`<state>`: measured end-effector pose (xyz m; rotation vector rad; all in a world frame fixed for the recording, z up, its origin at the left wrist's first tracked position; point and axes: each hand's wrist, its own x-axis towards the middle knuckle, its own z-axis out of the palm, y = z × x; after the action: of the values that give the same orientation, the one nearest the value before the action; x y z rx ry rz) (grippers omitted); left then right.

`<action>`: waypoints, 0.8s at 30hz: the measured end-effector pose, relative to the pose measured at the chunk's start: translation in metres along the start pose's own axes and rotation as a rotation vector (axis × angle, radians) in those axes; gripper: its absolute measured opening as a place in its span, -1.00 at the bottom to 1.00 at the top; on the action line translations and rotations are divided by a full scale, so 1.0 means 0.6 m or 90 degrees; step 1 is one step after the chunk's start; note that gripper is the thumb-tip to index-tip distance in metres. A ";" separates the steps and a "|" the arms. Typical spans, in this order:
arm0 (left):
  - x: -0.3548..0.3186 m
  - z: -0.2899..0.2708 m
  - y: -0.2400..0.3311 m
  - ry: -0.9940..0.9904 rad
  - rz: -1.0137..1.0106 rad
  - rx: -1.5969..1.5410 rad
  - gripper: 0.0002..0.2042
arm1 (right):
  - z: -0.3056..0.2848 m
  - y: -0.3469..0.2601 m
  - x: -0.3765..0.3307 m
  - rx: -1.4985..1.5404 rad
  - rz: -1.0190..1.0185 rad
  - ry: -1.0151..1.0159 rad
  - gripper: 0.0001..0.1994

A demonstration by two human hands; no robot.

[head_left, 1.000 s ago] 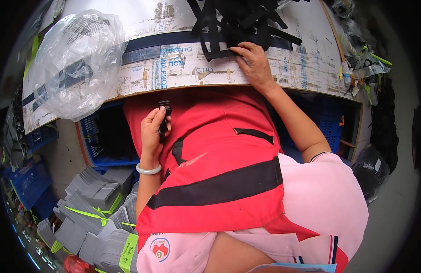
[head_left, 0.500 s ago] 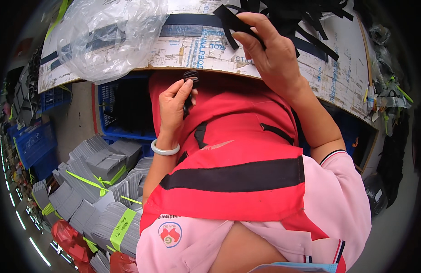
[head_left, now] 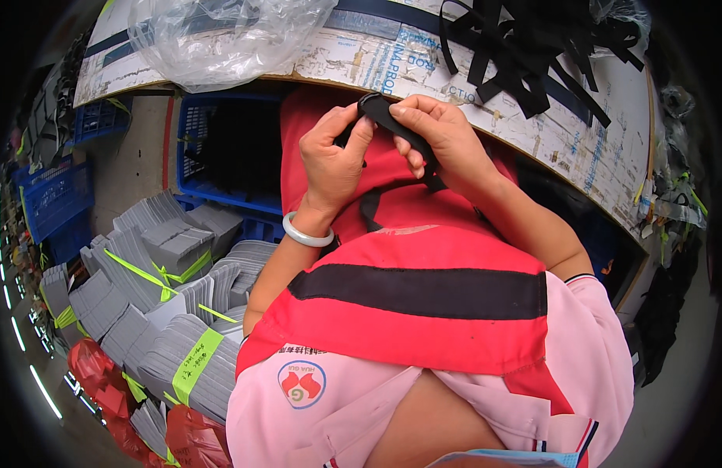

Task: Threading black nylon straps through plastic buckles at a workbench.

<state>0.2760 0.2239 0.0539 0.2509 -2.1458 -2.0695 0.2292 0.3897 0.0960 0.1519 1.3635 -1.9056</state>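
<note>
A person looks down at their own two hands, raised together just below the edge of a worktable. Both hands pinch one black webbing strap. The right hand closes thumb and fingers around the strap's upper end; the rest of the strap runs down under that palm and out past the wrist. The left hand, wearing a pale bangle, curls its fingertips onto the same end from the other side. A small dark piece may sit between the left fingers, but it is too hidden to tell.

The strap looks light, flat and limp, likely to fold or twist wherever it is unsupported, so a hold close to the end being worked seems surest.

Beyond the fingertips, a heap of black straps lies on the table beside a crumpled clear plastic bag. Below the left wrist, bundled grey pieces lie stacked beside a blue crate.
</note>
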 end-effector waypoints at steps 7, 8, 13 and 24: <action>0.007 0.005 -0.003 -0.013 0.240 0.168 -0.86 | 0.011 0.022 0.021 0.050 -0.122 0.039 -0.70; 0.005 0.006 -0.006 -0.019 0.265 0.174 -0.86 | 0.008 0.021 0.023 0.050 -0.121 0.039 -0.70; -0.003 -0.013 -0.015 -0.086 -0.044 0.017 -0.80 | -0.025 0.005 0.037 -0.024 0.006 -0.014 -0.68; -0.005 -0.012 -0.023 -0.072 -0.381 -0.378 -0.80 | -0.021 0.022 0.033 -0.320 -0.187 -0.016 -0.79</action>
<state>0.2808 0.2168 0.0402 0.7811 -1.5031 -2.9905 0.2202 0.3884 0.0708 -0.3355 1.8800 -1.7155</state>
